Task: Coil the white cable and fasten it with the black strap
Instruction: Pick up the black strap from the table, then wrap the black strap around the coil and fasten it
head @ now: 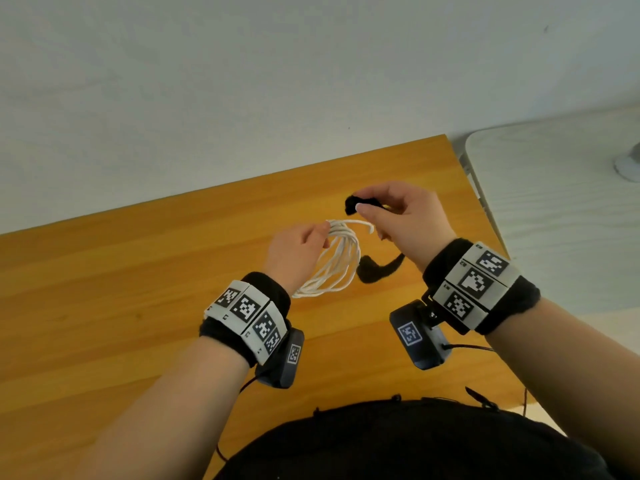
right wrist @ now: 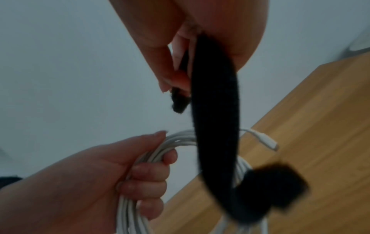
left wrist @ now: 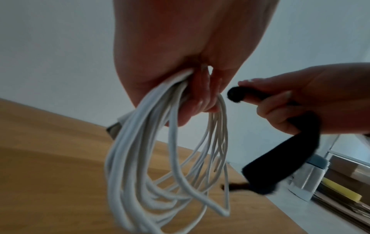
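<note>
Coiling is judged done; the strapping step is being started. The white cable (head: 334, 259) is being held as a bundle of loops above the wooden table (head: 138, 271), gathered at its top in the left hand (head: 294, 252), whose fingers (right wrist: 149, 174) are being curled round the strands. The loops are hanging free below that hand, clear of the table as far as can be told. One connector end (right wrist: 268, 143) is sticking out of the bundle on the side facing the right hand (head: 408, 216).

The black strap (head: 375, 266) is being pinched near one end between thumb and fingers of the right hand, just beside the top of the cable bundle and slightly above it. A short stub of strap (left wrist: 237, 95) is poking out past the fingertips toward the cable; the long tail is dangling below the right hand, its far end curled over on itself. The strap is not yet being wrapped round the cable, and contact between strap and cable cannot be confirmed.

Next move, as judged: the short end is to be brought against the gathered strands beside the left fingers, the tail passed round the bundle and pressed onto itself. The left grip has to be kept tight so loops are not being shed. The loose connector end may slip out of the wrap.

Containers: none are being used in the task. Stacked flat items and a pale boxy object (left wrist: 308, 178) are being seen beyond the table edge; contents cannot be told.
</note>
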The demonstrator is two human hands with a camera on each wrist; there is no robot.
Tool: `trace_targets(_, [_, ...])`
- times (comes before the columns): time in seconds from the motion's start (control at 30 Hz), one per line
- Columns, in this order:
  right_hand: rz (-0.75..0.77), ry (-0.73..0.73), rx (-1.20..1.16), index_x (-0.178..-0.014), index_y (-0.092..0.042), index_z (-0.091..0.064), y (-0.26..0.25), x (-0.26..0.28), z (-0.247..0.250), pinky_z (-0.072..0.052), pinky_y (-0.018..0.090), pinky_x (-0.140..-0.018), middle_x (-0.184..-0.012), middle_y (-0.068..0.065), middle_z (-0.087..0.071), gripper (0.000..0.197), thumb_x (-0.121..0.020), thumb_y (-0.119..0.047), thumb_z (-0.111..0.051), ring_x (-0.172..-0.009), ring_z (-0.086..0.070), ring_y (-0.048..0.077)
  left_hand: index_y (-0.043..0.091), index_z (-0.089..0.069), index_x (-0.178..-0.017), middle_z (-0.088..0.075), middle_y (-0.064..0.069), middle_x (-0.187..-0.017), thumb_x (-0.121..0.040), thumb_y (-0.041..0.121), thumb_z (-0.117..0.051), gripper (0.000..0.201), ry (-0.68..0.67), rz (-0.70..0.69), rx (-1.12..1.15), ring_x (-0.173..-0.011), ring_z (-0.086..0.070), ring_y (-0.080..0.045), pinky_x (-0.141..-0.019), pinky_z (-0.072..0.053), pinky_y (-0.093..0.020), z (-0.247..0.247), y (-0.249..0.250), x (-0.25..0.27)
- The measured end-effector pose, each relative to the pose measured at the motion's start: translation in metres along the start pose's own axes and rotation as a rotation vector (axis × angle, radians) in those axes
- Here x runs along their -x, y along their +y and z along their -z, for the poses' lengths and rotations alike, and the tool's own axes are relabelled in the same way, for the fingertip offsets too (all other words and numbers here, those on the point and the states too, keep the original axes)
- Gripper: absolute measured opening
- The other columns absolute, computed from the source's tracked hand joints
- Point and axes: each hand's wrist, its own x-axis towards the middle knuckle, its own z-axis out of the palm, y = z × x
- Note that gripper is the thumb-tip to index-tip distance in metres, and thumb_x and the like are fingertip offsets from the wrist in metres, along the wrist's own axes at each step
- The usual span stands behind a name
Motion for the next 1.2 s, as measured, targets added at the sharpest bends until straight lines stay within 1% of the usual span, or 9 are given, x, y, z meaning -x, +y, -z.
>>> trace_targets(0.1, [0.026, -0.021, -0.010, -0.108, -0.018, -0.065, -0.008, 0.007, -0.016, -0.040, 0.005, -0.057, -0.098, -0.005, -0.071, 0.024, -0.087, -0.007, -0.060, -0.052, -0.053, -0.014, 0.018, -0.058, -0.078, -0.047, 0.005, -0.065, -0.099, 0.039, -0.035, 0.038, -0.032, -0.049, -0.072, -0.056, -0.042, -0.012, -0.055, -0.032, -0.026, 0.008, 0.000, 0.010])
trace_targets(0.2, [-0.008, -0.096, -0.077, -0.118, -0.012, -0.060, -0.014, 0.014, -0.034, -0.039, 0.009, -0.047, -0.101, -0.002, -0.071, 0.031, -0.090, -0.003, -0.054, -0.043, -0.048, -0.003, 0.014, -0.061, -0.089, -0.054, 0.002, -0.073, -0.099, 0.040, -0.032, 0.040, -0.055, -0.104, -0.119, -0.062, -0.048, -0.012, -0.058, -0.035, -0.026, 0.014, -0.002, 0.020])
trace_targets(0.3, [-0.094, -0.149, -0.113, -0.123, -0.009, -0.056, -0.017, 0.020, -0.050, -0.037, 0.015, -0.040, -0.082, -0.005, -0.068, 0.032, -0.093, -0.002, -0.048, -0.037, -0.043, 0.004, 0.016, -0.060, -0.095, -0.060, 0.004, -0.086, -0.100, 0.038, -0.029, 0.038, -0.049, -0.151, -0.104, -0.072, -0.052, -0.006, -0.063, -0.038, -0.022, 0.021, -0.004, 0.025])
trace_targets(0.53, [-0.103, -0.121, 0.064, -0.116, -0.013, -0.063, -0.017, 0.032, -0.072, -0.039, 0.014, -0.043, -0.036, -0.015, -0.052, 0.027, -0.095, -0.014, -0.048, -0.035, -0.044, 0.001, 0.022, -0.048, -0.082, -0.045, 0.011, -0.070, -0.101, 0.032, -0.031, 0.028, -0.039, -0.233, -0.053, -0.063, -0.044, -0.008, -0.058, -0.034, -0.021, 0.037, -0.015, 0.038])
trace_targets(0.6, [-0.077, -0.096, 0.132, -0.116, -0.016, -0.065, -0.018, 0.033, -0.076, -0.041, 0.017, -0.047, -0.043, -0.017, -0.053, 0.027, -0.094, -0.016, -0.049, -0.039, -0.047, 0.003, 0.020, -0.049, -0.094, -0.052, 0.006, -0.075, -0.099, 0.034, -0.035, 0.020, 0.004, -0.214, -0.030, -0.068, -0.050, -0.012, -0.063, -0.040, -0.030, 0.037, -0.020, 0.039])
trace_targets(0.73, [-0.046, -0.070, 0.173, -0.115, -0.016, -0.065, -0.024, 0.039, -0.084, -0.042, 0.022, -0.051, -0.061, -0.019, -0.049, 0.027, -0.094, -0.016, -0.050, -0.045, -0.049, 0.011, 0.015, -0.032, -0.126, -0.058, 0.002, -0.081, -0.095, 0.034, -0.047, 0.039, 0.089, -0.184, 0.097, -0.074, -0.056, -0.011, -0.063, -0.042, -0.021, 0.042, -0.030, 0.044])
trace_targets(0.83, [-0.020, -0.064, 0.206, -0.115, -0.016, -0.065, -0.026, 0.041, -0.090, -0.042, 0.021, -0.051, -0.068, -0.020, -0.050, 0.027, -0.093, -0.014, -0.050, -0.047, -0.050, 0.012, 0.018, -0.031, -0.138, -0.062, -0.002, -0.108, -0.096, 0.034, -0.046, 0.048, 0.035, -0.207, -0.005, -0.100, -0.059, -0.014, -0.081, -0.043, -0.023, 0.050, -0.035, 0.044])
trace_targets(1.03, [0.045, 0.030, 0.193, -0.113, -0.020, -0.064, -0.024, 0.044, -0.106, -0.044, 0.016, -0.053, -0.118, 0.002, -0.054, 0.024, -0.090, -0.020, -0.057, -0.054, -0.060, 0.010, 0.017, -0.053, -0.096, -0.047, 0.010, -0.072, -0.099, 0.033, -0.037, 0.023, 0.047, -0.226, -0.083, -0.062, -0.044, -0.004, -0.051, -0.029, -0.017, 0.063, -0.040, 0.038])
trace_targets(1.2, [-0.053, 0.083, 0.034, -0.099, -0.015, -0.053, -0.025, 0.051, -0.114, -0.055, 0.027, -0.055, -0.092, 0.007, -0.062, 0.015, -0.088, -0.015, -0.062, -0.055, -0.063, 0.014, 0.012, -0.051, -0.081, -0.042, 0.005, -0.064, -0.099, 0.031, -0.039, 0.029, 0.094, -0.254, -0.016, -0.055, -0.039, -0.009, -0.048, -0.031, -0.016, 0.072, -0.045, 0.031])
